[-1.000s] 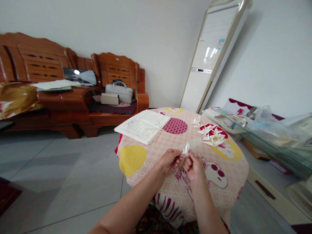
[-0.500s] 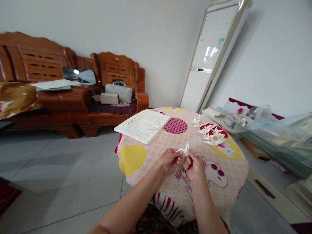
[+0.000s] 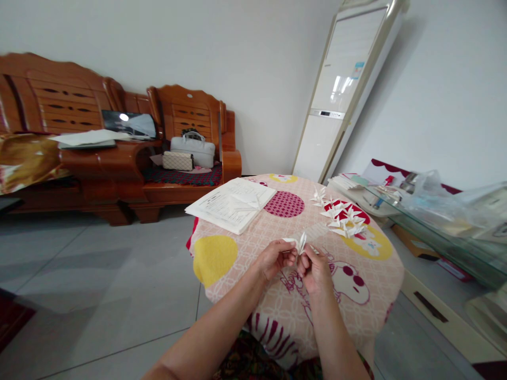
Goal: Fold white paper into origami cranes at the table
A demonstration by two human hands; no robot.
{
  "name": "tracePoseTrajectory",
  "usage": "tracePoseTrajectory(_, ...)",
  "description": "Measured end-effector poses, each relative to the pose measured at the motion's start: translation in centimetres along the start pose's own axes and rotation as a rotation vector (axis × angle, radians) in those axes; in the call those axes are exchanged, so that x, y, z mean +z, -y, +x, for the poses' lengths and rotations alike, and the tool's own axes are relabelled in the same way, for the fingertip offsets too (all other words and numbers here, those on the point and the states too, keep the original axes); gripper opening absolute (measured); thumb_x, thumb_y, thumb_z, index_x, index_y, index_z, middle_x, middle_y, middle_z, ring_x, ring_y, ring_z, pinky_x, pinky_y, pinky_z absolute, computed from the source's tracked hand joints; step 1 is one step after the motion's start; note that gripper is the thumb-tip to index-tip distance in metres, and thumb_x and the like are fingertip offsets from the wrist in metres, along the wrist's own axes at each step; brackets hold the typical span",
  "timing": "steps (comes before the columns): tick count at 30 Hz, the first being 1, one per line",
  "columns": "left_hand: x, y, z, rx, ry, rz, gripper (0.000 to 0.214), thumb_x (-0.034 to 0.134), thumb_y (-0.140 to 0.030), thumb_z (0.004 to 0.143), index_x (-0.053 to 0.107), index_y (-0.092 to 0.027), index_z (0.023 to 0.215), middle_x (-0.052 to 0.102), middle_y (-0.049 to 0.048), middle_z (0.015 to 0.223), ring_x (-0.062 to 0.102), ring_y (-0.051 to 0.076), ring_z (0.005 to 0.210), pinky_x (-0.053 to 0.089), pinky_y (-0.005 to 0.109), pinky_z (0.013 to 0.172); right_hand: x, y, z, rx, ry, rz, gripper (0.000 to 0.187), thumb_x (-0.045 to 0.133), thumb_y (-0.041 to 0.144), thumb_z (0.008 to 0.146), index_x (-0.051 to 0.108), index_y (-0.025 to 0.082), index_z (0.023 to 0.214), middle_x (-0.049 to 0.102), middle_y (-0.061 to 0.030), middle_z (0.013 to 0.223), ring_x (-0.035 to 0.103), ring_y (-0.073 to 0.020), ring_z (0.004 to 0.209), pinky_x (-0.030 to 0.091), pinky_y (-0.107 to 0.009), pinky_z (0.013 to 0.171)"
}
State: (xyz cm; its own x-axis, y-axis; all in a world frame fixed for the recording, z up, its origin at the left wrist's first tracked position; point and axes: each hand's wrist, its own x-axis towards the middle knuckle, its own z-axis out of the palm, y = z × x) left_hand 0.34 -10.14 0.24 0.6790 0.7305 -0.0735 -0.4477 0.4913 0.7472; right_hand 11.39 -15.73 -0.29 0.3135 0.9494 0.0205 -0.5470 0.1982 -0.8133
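Observation:
Between my hands, above the near middle of the round table, is a white folded paper crane [image 3: 302,243]. My left hand [image 3: 278,257] pinches its left side between thumb and fingers. Closed on the lower right side of the same crane is my right hand [image 3: 314,267], its fingers curled in. Several finished-looking white paper cranes [image 3: 347,219] lie in a cluster at the table's right. A stack of printed paper [image 3: 222,206] rests at the left, with a folded white piece [image 3: 246,200] on top. My fingers hide the crane's lower part.
A patterned cloth [image 3: 253,253] covers the round table. On the right stands a glass-topped cabinet [image 3: 420,221] holding a plastic bag [image 3: 431,198] and papers. Behind are a tall air conditioner [image 3: 328,100] and a wooden sofa [image 3: 190,113] with bags.
My left fingers have shifted slightly on the paper crane, and its upright point has moved a little left. Both hands keep hold of it. The other cranes and papers stay put.

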Motion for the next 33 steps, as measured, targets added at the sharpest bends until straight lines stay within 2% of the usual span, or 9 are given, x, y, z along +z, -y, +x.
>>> tracePoseTrajectory(3,0.1,0.1,-0.2,0.028,-0.042,0.088,0.039,0.065,-0.048,0.073,0.061,-0.011,0.062,0.055,0.0019,0.049,0.048,0.009,0.042,0.037,0.022,0.045,0.4,0.0,-0.2,-0.030,-0.001,-0.074,0.036,0.075,0.035,0.071,0.048,0.018,0.053,0.042,0.0087,0.039,0.034,-0.0047,0.030,0.028,-0.019,0.032)
tracePoseTrajectory(8,0.0,0.3,-0.2,0.095,-0.126,0.180,0.036,0.074,-0.044,0.066,0.056,-0.014,0.061,0.051,-0.0029,0.046,0.041,0.006,0.038,0.030,0.020,0.042,0.7,0.0,-0.3,-0.025,-0.017,-0.098,0.039,0.070,0.040,0.075,0.047,0.019,0.051,0.043,0.0071,0.038,0.035,-0.0063,0.029,0.028,-0.020,0.032)
tracePoseTrajectory(14,0.0,0.2,-0.2,0.156,-0.123,0.181,0.040,0.077,-0.047,0.063,0.054,-0.014,0.060,0.045,-0.0060,0.045,0.033,0.003,0.038,0.022,0.019,0.041,0.1,-0.2,-0.1,0.021,-0.025,-0.057,0.036,0.066,0.037,0.077,0.046,0.019,0.052,0.043,0.0068,0.039,0.036,-0.0068,0.030,0.027,-0.020,0.031)
tracePoseTrajectory(19,0.5,0.2,-0.3,0.224,-0.150,0.220,0.039,0.074,-0.047,0.066,0.057,-0.013,0.063,0.049,-0.0043,0.048,0.037,0.004,0.039,0.025,0.019,0.042,0.2,-0.3,0.0,-0.023,-0.043,-0.076,0.034,0.065,0.038,0.077,0.050,0.018,0.053,0.046,0.0057,0.041,0.037,-0.0068,0.031,0.028,-0.020,0.030)
tracePoseTrajectory(24,0.7,0.4,-0.1,0.233,-0.164,0.206,0.037,0.075,-0.044,0.066,0.057,-0.013,0.061,0.051,-0.0031,0.048,0.042,0.005,0.040,0.030,0.019,0.043,0.4,-0.2,0.0,-0.043,-0.080,-0.072,0.031,0.066,0.036,0.076,0.052,0.018,0.054,0.047,0.0055,0.042,0.037,-0.0064,0.031,0.027,-0.020,0.030)
tracePoseTrajectory(33,1.3,0.6,-0.2,0.241,-0.175,0.165,0.038,0.077,-0.045,0.063,0.056,-0.013,0.061,0.054,-0.0022,0.049,0.046,0.007,0.041,0.034,0.019,0.044,0.1,-0.7,0.2,-0.068,-0.062,-0.073,0.038,0.065,0.040,0.077,0.050,0.017,0.051,0.048,0.0038,0.043,0.046,-0.0089,0.036,0.029,-0.019,0.031)
